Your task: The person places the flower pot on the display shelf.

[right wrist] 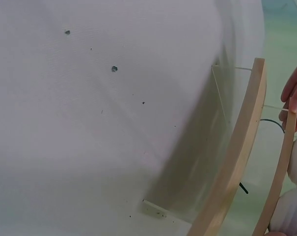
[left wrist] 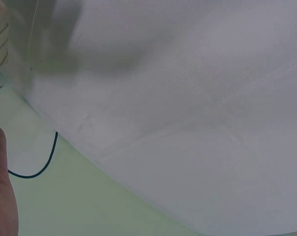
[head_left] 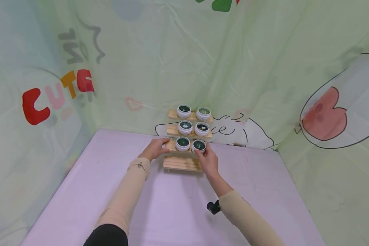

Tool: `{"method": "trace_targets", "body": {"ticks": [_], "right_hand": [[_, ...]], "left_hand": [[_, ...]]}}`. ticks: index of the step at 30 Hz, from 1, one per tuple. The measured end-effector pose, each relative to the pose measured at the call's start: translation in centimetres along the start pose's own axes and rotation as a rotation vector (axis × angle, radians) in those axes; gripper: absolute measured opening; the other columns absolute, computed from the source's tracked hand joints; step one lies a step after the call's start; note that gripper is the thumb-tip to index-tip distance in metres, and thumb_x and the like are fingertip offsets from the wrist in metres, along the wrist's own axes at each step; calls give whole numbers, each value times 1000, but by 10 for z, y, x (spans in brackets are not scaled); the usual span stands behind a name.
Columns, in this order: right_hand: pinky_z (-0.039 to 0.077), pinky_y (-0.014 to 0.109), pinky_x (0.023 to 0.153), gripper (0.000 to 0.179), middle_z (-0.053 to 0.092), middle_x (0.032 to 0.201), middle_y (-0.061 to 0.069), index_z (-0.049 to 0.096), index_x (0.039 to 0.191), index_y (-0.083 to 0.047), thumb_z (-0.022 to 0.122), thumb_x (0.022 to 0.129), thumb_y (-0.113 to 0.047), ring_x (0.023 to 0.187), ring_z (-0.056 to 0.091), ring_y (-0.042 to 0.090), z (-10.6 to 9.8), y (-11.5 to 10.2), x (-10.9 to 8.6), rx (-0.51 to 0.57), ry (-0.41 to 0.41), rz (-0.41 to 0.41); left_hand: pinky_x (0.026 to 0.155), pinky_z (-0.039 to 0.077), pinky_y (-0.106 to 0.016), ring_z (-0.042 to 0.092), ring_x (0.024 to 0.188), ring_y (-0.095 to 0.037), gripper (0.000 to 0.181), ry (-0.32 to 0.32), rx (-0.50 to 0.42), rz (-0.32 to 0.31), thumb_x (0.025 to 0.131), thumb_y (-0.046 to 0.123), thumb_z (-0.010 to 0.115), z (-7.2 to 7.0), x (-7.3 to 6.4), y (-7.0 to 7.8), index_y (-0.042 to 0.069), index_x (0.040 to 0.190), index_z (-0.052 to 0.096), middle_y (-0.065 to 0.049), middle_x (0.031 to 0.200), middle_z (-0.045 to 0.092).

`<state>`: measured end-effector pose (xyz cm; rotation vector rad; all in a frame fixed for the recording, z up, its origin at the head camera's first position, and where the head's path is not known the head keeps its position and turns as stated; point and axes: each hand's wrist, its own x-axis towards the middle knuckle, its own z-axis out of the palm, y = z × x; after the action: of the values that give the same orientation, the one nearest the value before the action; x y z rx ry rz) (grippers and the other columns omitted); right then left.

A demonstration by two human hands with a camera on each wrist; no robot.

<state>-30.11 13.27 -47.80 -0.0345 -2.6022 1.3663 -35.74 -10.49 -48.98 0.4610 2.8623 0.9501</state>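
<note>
A tiered wooden display rack stands near the table's back edge, with clear supports under its steps. Small white round jars with dark tops sit in pairs on its three upper steps; the lowest step is bare. My left hand grips the left end of the second step from the bottom; in the right wrist view that hand has its thumb at the step's edge. With thumb and fingers, my right hand holds the right-hand jar on the same step, beside another jar.
A pale lilac cloth covers the table. Printed green curtains hang behind it and at both sides, close behind the rack. A small black object shows by the right sleeve.
</note>
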Motion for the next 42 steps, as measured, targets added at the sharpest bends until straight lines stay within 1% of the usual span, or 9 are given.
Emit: {"method": "trace_targets", "body": {"ticks": [6, 11, 15, 21, 27, 31, 34, 38, 42], "right_hand": [[39, 43, 111, 70, 46, 142, 24, 35, 146, 10, 68, 93, -22, 132, 46, 32, 1, -1, 2, -9, 12, -8], [41, 47, 108, 68, 50, 138, 28, 36, 144, 12, 67, 93, -21, 128, 50, 37, 1, -1, 3, -30, 16, -38], [41, 48, 108, 68, 51, 137, 28, 37, 144, 12, 68, 93, -21, 127, 50, 37, 2, -1, 3, -32, 18, -40], [38, 47, 111, 70, 45, 142, 29, 33, 146, 11, 66, 94, -23, 131, 45, 38, 5, 0, 5, -8, 12, -21], [37, 46, 112, 75, 43, 142, 31, 32, 146, 11, 64, 95, -33, 132, 44, 40, 6, 1, 4, 8, 26, -45], [35, 47, 113, 73, 41, 144, 29, 31, 147, 11, 65, 95, -27, 134, 42, 39, 7, 2, 6, 13, 15, -30], [36, 48, 113, 71, 42, 143, 29, 31, 146, 12, 65, 95, -23, 133, 43, 39, 7, 1, 5, -12, 14, -21], [37, 46, 112, 72, 42, 143, 28, 31, 146, 11, 66, 95, -24, 132, 44, 38, 7, 1, 5, -37, 8, -13], [37, 45, 113, 73, 42, 144, 28, 30, 147, 12, 67, 94, -24, 133, 43, 37, 6, 0, 4, -32, 4, -12]], "left_hand": [[112, 39, -38, 50, 131, -28, 64, 4, -5, 2, 86, 24, 76, -1, -2, 2, 2, 141, 51, -12, 140, 55], [112, 40, -38, 50, 130, -27, 64, 5, 2, 6, 86, 25, 76, -1, -2, 1, 2, 141, 51, -12, 140, 55], [112, 39, -38, 50, 131, -28, 64, 1, -7, 5, 86, 25, 76, 0, 0, -1, 3, 141, 51, -12, 140, 55], [112, 39, -37, 49, 131, -26, 64, 3, -5, 1, 87, 25, 75, 3, 3, -7, 3, 142, 50, -11, 141, 54], [112, 38, -38, 49, 131, -28, 64, -4, -16, 2, 87, 24, 74, -2, -2, -1, 1, 141, 49, -13, 141, 53], [113, 38, -38, 49, 132, -28, 64, -12, -14, 2, 88, 24, 74, -6, -6, 4, 0, 141, 49, -14, 142, 52], [113, 38, -38, 48, 132, -29, 64, -10, -12, 11, 87, 24, 73, -6, -8, 5, 0, 141, 49, -14, 142, 52], [113, 38, -39, 48, 132, -29, 64, -4, -14, 21, 87, 24, 74, -6, -9, 3, -1, 141, 49, -14, 142, 52], [112, 39, -39, 48, 132, -29, 64, -4, -15, 16, 87, 25, 73, -5, -8, 2, 0, 141, 49, -14, 142, 52]]}}
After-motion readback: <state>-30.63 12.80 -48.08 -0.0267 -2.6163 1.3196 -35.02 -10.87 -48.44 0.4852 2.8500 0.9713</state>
